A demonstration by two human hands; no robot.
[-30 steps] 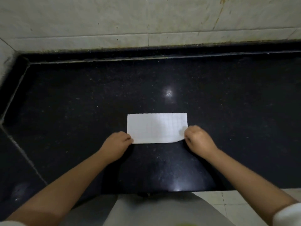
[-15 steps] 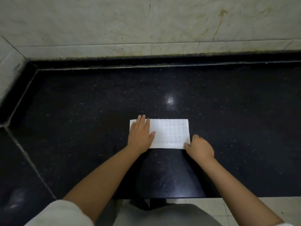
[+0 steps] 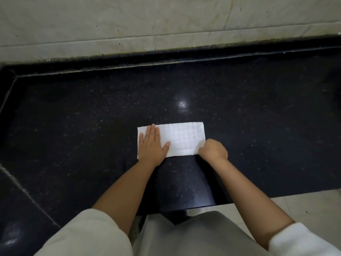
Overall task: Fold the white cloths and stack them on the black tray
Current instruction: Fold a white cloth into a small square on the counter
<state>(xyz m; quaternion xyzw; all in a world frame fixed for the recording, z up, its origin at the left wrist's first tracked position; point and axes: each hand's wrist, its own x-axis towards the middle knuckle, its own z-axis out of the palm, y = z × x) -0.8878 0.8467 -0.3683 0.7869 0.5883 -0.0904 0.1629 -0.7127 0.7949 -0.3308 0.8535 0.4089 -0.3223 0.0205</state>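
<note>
A white cloth [image 3: 184,138] with a faint grid pattern lies folded into a long rectangle on the black stone counter [image 3: 92,117]. My left hand [image 3: 151,145] rests flat on the cloth's left part, fingers spread and pointing away from me. My right hand [image 3: 213,149] is curled at the cloth's near right corner and pinches that corner. No black tray is in view.
A pale tiled wall [image 3: 166,21] rises behind the counter's raised back edge. The counter's front edge [image 3: 239,199] runs at lower right with light floor tiles [image 3: 304,207] beyond it. A seam [image 3: 27,193] crosses the counter at left.
My left hand let go of the near left corner and moved onto the cloth, pressing flat. My right hand stayed pinching the near right corner. The camera view shifted slightly.
</note>
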